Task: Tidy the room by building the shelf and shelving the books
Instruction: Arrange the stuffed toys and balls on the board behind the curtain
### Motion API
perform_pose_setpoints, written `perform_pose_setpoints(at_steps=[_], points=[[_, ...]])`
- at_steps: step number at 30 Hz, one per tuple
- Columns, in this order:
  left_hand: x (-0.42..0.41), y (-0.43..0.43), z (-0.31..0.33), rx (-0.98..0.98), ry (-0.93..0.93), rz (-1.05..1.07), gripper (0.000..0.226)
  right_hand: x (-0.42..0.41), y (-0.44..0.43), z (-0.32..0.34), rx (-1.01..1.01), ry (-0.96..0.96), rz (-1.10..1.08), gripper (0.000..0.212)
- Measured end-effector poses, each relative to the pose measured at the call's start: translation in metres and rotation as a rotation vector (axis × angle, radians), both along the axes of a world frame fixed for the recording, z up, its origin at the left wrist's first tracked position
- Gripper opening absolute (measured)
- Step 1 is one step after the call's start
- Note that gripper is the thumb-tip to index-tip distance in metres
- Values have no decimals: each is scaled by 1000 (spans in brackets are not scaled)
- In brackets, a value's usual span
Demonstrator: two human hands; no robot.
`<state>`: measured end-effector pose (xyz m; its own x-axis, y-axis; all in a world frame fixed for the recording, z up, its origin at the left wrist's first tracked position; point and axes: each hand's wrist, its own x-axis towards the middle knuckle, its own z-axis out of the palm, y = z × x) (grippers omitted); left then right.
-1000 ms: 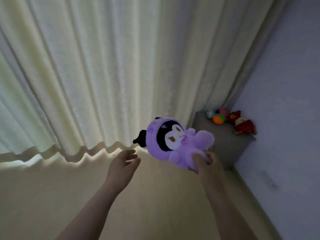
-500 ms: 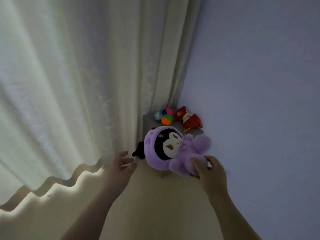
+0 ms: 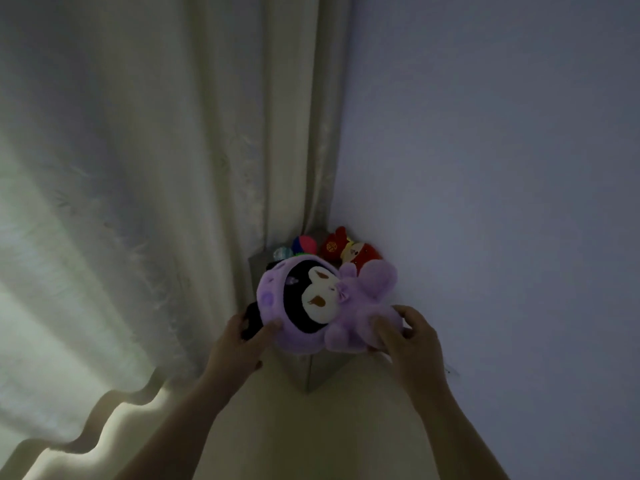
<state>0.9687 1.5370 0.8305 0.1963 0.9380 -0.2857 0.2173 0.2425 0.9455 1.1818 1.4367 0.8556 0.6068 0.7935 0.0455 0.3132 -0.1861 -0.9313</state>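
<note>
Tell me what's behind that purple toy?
Behind the purple plush toy, a grey stand holds a red doll, a multicoloured ball and a clear ball. The toy hides the rest of its top.

The left hand (image 3: 239, 344), free before, now holds the purple plush (image 3: 360, 306) by its hood.

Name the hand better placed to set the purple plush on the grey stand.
Probably the right hand: it grips the body of the purple plush directly over the grey stand, while the left hand only holds the head's edge.
</note>
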Motion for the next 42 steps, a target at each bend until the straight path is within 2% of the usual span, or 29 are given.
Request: perform_pose_setpoints(at_steps=[2,5,11,16,20,25,29,30,32,33,42], points=[[26,27,-1,3,-43,1,78,28,31,-3,-6,-7,38,31],[63,61,4,49,-32,26,71,66,67,-4,-14,-12,99,15],[125,120,-1,68,53,47,60,138,129,-5,-33,6,114,13],[160,170,-17,92,145,42,19,179,177,-12,-50,-25,89,15],[177,220,-35,56,159,113,19,203,225,-20,-66,-28,31,26],[192,287,-50,7,164,137,17,223,293,-28,-48,-15,-10,18],[198,340,-61,-43,143,108,57,232,353,-26,-83,-21,8,27],[200,353,-60,-52,137,120,52,235,370,-28,-101,-34,16,29],[204,376,-53,-43,146,128,19,240,398,-31,-121,-62,15,27],[207,386,-49,-25,152,125,12,242,411,-34,-126,-78,16,26],[221,440,-47,-8,228,131,16,266,506,-73,-152,-97,95,25]])
